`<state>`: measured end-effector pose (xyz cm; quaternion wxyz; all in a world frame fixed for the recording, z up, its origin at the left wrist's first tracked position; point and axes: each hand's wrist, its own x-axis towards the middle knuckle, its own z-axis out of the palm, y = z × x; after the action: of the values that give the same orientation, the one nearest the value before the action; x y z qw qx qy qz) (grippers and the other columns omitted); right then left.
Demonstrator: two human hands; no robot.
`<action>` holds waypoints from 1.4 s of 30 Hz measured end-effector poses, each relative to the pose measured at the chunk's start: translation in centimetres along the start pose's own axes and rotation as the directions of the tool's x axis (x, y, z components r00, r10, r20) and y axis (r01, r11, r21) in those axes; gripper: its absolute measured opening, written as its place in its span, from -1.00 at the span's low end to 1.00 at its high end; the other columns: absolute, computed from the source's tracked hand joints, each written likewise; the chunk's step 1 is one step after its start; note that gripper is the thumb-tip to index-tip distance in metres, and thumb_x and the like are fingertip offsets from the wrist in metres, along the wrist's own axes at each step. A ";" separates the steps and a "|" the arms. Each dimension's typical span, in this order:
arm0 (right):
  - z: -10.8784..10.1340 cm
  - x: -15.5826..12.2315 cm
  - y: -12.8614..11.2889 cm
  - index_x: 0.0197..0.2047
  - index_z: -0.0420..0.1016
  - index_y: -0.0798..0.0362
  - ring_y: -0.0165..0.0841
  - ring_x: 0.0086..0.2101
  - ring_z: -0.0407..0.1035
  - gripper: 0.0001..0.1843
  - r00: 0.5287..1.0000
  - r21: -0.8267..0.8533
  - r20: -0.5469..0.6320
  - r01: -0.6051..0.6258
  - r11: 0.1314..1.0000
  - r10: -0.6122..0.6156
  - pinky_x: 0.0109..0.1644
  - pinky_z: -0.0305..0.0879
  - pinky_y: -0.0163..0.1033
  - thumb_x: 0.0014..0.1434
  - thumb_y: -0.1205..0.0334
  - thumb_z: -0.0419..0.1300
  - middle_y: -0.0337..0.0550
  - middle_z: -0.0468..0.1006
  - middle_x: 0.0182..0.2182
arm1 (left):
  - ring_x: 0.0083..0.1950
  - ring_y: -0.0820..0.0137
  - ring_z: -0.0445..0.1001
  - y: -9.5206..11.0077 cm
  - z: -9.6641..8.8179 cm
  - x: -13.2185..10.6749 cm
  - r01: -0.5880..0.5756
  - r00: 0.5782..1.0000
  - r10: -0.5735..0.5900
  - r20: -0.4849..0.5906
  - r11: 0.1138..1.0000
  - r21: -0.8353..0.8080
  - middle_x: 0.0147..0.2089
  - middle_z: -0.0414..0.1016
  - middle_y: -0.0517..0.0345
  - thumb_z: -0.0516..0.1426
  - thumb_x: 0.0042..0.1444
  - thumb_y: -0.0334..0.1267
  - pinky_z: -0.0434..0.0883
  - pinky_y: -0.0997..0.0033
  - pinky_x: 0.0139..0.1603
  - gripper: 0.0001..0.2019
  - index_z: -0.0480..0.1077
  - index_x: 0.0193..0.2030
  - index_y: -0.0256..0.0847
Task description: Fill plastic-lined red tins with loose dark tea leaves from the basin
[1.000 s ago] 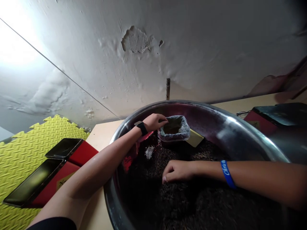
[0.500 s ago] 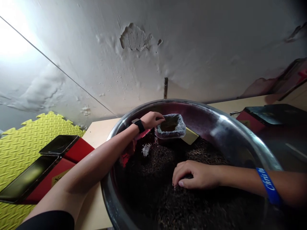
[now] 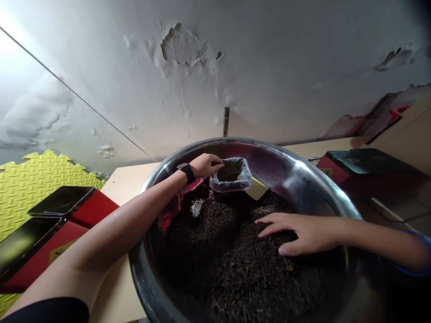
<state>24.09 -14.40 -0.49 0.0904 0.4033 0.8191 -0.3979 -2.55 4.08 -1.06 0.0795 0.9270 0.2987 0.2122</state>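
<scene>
A wide metal basin [image 3: 332, 193] holds a bed of loose dark dried leaves [image 3: 249, 287] that look like tea. Toward its far side stands a small box [image 3: 232, 185] lined with a clear plastic bag, with brownish contents. My left hand [image 3: 204, 165], a watch on its wrist, has its fingers closed on the liner at the box's left edge. Over the leaves on the right, my right hand [image 3: 299, 231] is open with fingers spread, palm down, and nothing visible in it. A yellowish flat piece [image 3: 257, 188] lies beside the box.
White bits [image 3: 197, 207] and a red wrapper [image 3: 166, 220] lie at the basin's left inside. Red tins with black lids [image 3: 62, 199] stand left of the basin, by a yellow foam mat [image 3: 50, 168]. Another red tin [image 3: 353, 161] is at right. A peeling wall [image 3: 188, 89] rises behind.
My right hand has opened from a curled grasp in the leaves and moved slightly right and up. My left hand stays at the box edge. The whole view has shifted a little.
</scene>
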 end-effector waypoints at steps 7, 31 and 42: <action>1.4 2.3 -1.2 0.22 0.01 -0.24 0.05 0.21 -0.35 -0.09 0.996 -0.073 0.068 0.056 0.996 -0.051 0.17 -0.31 0.24 -0.19 -0.17 0.23 -0.20 -0.16 0.27 | -0.24 0.46 0.40 -0.2 0.2 -0.1 -0.007 1.000 0.007 -0.016 1.000 -0.004 -0.21 0.49 0.15 -0.01 0.11 -0.16 0.28 0.50 -0.17 -0.73 0.46 -0.23 -0.22; 5.0 11.9 -6.4 -0.12 0.42 0.01 -0.19 -0.38 0.35 -0.29 0.929 -0.543 0.007 0.314 0.779 -0.369 -0.42 0.22 -0.20 -0.11 -0.36 -0.06 -0.04 0.47 -0.39 | -0.20 0.43 0.42 -0.2 0.1 0.0 0.050 0.998 -0.051 -0.036 0.998 -0.032 -0.21 0.50 0.15 0.01 0.10 -0.20 0.30 0.50 -0.12 -0.76 0.47 -0.23 -0.21; 1.8 11.7 -6.2 -0.10 0.40 -0.07 -0.28 -0.37 0.39 -0.51 0.865 -0.603 0.057 0.428 0.673 -0.499 -0.42 0.11 -0.28 0.06 -0.19 -0.04 -0.13 0.52 -0.36 | -0.22 0.43 0.42 0.2 0.1 0.0 0.048 0.998 -0.048 -0.027 0.999 -0.019 -0.23 0.50 0.14 0.02 0.08 -0.21 0.30 0.49 -0.12 -0.76 0.47 -0.23 -0.21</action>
<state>11.50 -11.02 -3.57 0.0622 0.1541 0.9804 -0.1059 -2.39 3.92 -1.08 0.0892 0.9158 0.3200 0.2255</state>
